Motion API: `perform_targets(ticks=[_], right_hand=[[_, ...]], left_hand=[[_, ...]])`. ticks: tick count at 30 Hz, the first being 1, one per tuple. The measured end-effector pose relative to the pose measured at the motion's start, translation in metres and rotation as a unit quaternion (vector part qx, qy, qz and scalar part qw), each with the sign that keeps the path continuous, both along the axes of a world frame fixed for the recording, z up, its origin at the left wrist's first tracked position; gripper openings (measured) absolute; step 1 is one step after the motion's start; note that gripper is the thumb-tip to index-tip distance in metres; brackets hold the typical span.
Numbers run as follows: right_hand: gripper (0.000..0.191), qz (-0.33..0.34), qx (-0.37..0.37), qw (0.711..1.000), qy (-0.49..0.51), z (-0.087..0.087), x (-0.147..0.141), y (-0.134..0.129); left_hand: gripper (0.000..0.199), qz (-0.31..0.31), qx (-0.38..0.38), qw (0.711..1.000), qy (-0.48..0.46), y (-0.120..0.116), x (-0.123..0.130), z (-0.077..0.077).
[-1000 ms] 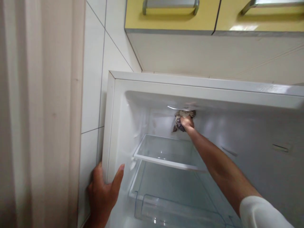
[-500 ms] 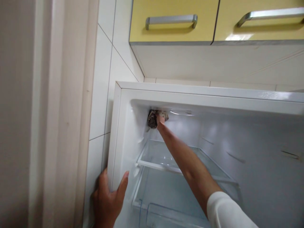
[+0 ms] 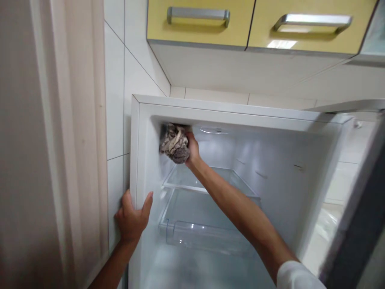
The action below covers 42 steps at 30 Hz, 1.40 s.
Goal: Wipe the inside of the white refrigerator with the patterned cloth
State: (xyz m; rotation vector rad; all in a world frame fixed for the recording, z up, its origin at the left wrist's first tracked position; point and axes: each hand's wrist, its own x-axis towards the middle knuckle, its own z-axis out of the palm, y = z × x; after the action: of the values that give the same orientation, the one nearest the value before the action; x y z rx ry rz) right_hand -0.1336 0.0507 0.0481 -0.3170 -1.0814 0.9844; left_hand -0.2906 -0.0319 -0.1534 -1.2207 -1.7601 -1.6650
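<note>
A crumpled grey-brown and cream cloth (image 3: 175, 144) is bunched in my right hand (image 3: 193, 149), up in the top left corner of an open white refrigerator (image 3: 240, 111). The cloth lies close to the inner left wall and ceiling; its exact contact is hidden. Most of the right fingers are covered by the cloth. My left hand (image 3: 132, 216) grips the refrigerator's left edge, thumb on the front rim and fingers round the outer side. Below the right forearm are a glass shelf (image 3: 186, 180) and a clear plastic drawer (image 3: 204, 237).
Yellow cabinets (image 3: 198, 32) with metal handles hang above the refrigerator. White tiles (image 3: 114, 100) and a beige door frame (image 3: 81, 140) stand close on the left. The dark refrigerator door (image 3: 355, 216) is swung out at the right.
My right hand has drawn the cloth from deeper in the corner toward the front, so more of it shows. The left hand keeps its place on the edge. The view has shifted right.
</note>
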Motion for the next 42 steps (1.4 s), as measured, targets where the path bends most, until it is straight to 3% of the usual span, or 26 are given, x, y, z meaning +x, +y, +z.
perform_targets(ticks=[3, 7, 10, 12, 15, 17, 19, 22, 29, 35, 38, 42], right_hand=[[0.029, -0.074, 0.055, 0.995, -0.027, -0.019, 0.012, -0.062], [0.033, -0.173, 0.083, 0.981, 0.034, -0.048, 0.052, -0.123], [0.032, -0.291, 0.086, 0.946, 0.115, -0.058, 0.091, -0.138], [0.03, -0.354, 0.097, 0.918, 0.15, -0.055, 0.121, -0.134], [0.033, -0.404, 0.093, 0.898, 0.146, -0.035, 0.163, -0.11], [0.03, -0.446, 0.041, 0.886, 0.118, -0.017, 0.185, -0.085], [0.034, -0.514, -0.007, 0.856, 0.051, -0.001, 0.198, -0.058], [0.045, -0.565, -0.05, 0.824, -0.001, 0.009, 0.201, -0.02], [0.038, -0.591, -0.169, 0.773, -0.155, 0.005, 0.2, 0.053], [0.041, -0.58, -0.267, 0.716, -0.283, -0.004, 0.203, 0.095], [0.044, -0.539, -0.29, 0.715, -0.338, -0.018, 0.183, 0.116], [0.037, -0.485, -0.25, 0.743, -0.387, -0.042, 0.125, 0.149]], left_hand=[[0.076, 0.011, -0.018, 1.0, 0.006, 0.002, 0.001, 0.001], [0.076, 0.009, -0.016, 1.0, 0.015, 0.002, 0.003, 0.003], [0.077, 0.004, -0.014, 1.0, 0.022, 0.003, 0.003, 0.003], [0.077, 0.005, -0.017, 1.0, 0.023, 0.003, 0.003, 0.002], [0.077, 0.007, -0.024, 1.0, 0.019, 0.003, 0.002, 0.003], [0.078, 0.0, -0.023, 1.0, 0.019, 0.002, 0.002, 0.003], [0.078, -0.008, -0.02, 1.0, 0.019, 0.002, 0.002, 0.002], [0.077, -0.01, -0.008, 1.0, 0.02, 0.001, 0.003, 0.001], [0.069, 0.002, 0.035, 0.998, 0.042, 0.001, 0.002, -0.001], [0.065, -0.012, 0.051, 0.998, 0.04, -0.002, 0.001, -0.001], [0.065, -0.016, 0.06, 0.997, 0.037, -0.002, 0.001, -0.002], [0.062, -0.019, 0.055, 0.998, 0.027, -0.003, 0.002, -0.001]])
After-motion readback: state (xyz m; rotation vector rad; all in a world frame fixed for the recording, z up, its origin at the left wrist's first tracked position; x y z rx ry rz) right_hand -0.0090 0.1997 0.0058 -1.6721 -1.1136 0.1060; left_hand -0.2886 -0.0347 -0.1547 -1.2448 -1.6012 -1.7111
